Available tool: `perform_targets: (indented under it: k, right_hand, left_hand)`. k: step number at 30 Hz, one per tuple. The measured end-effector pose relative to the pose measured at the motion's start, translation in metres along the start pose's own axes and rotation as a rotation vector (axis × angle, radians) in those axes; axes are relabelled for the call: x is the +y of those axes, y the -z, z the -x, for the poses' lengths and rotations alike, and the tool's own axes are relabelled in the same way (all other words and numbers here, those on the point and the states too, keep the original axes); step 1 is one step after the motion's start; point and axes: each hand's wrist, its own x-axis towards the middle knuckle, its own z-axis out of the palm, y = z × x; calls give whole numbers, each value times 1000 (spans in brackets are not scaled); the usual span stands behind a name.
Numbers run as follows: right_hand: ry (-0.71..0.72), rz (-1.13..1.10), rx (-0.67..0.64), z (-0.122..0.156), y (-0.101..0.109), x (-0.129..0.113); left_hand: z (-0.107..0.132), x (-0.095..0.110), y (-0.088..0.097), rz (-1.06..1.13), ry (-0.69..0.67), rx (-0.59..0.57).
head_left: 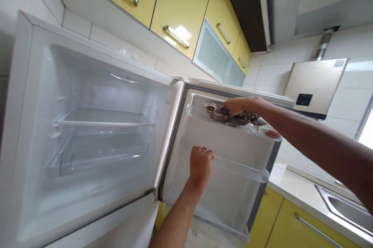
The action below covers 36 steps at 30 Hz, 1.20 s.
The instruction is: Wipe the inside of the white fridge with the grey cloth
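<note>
The fridge door [225, 197] stands open on the right, with clear shelves along its inner side. My right hand [241, 105] reaches over the top door shelf [201, 111], its fingers closed on a clear bag of dark, wrinkled pieces that look like dried mushrooms [217, 112]. The fingertips are partly hidden among them. Farther right in the same shelf lies a reddish item [271, 134] in clear plastic. My left hand [201, 164], with a ring on one finger, is closed over the rim of the middle door shelf [236, 166].
To the left is the open fridge compartment [101, 189] with a glass shelf [105, 117] and a clear drawer [101, 158]. Yellow wall cabinets [183, 7] hang above. A water heater [316, 81], a countertop [294, 186] and a sink [349, 209] are at the right.
</note>
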Motion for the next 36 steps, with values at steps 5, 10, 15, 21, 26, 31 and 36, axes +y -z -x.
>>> perform_targets:
  k: [5, 10, 15, 21, 26, 31, 36]
  right_hand:
    - [136, 20, 175, 7, 9, -5]
    - [90, -13, 584, 6, 27, -24]
    - [85, -292, 953, -5, 44, -43]
    - [130, -615, 1047, -8, 41, -69]
    - [193, -753, 931, 6, 15, -102]
    - [256, -795, 808, 19, -28, -138]
    - [320, -890, 642, 26, -76, -168]
  left_hand:
    - [0, 0, 1, -10, 10, -13]
    - [1, 3, 3, -16, 25, -24]
    - [3, 5, 8, 2, 38, -37]
    - [3, 5, 12, 1, 37, -77]
    - [8, 5, 13, -28, 17, -96]
    - [15, -1, 10, -31, -28, -127]
    - [31, -8, 25, 18, -170, -226]
